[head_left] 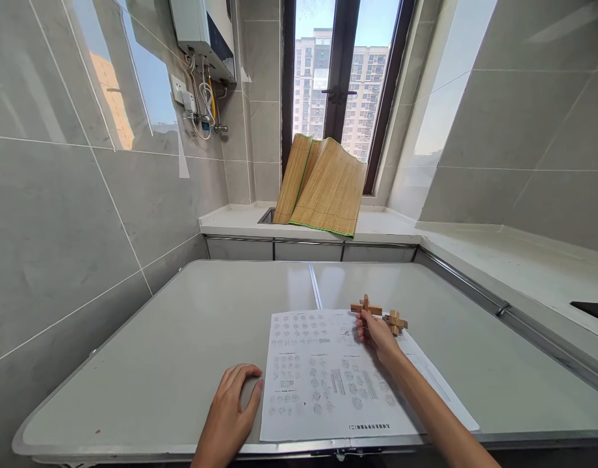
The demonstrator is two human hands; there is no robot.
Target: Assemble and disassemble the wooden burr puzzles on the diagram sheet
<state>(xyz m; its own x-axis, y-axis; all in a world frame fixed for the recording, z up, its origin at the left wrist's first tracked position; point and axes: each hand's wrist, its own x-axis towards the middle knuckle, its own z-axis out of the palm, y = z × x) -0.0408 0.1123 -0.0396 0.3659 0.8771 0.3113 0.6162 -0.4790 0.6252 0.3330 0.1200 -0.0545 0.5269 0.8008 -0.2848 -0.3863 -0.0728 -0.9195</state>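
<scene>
My right hand is closed round the near end of a cross-shaped wooden interlocking puzzle at the far right part of the paper sheet. Just right of those fingers sits a second wooden interlocking puzzle, more compact and knobbly. The sheet lies flat, printed with many small diagrams and blocks of text too small to read. My left hand rests on the white table beside the sheet's left edge, its fingers loosely curved and the thumb apart. It holds nothing.
The white folding table has a centre seam. Behind it, a woven bamboo mat leans at the window on a white counter, which also runs along the right. A water heater hangs on the left wall.
</scene>
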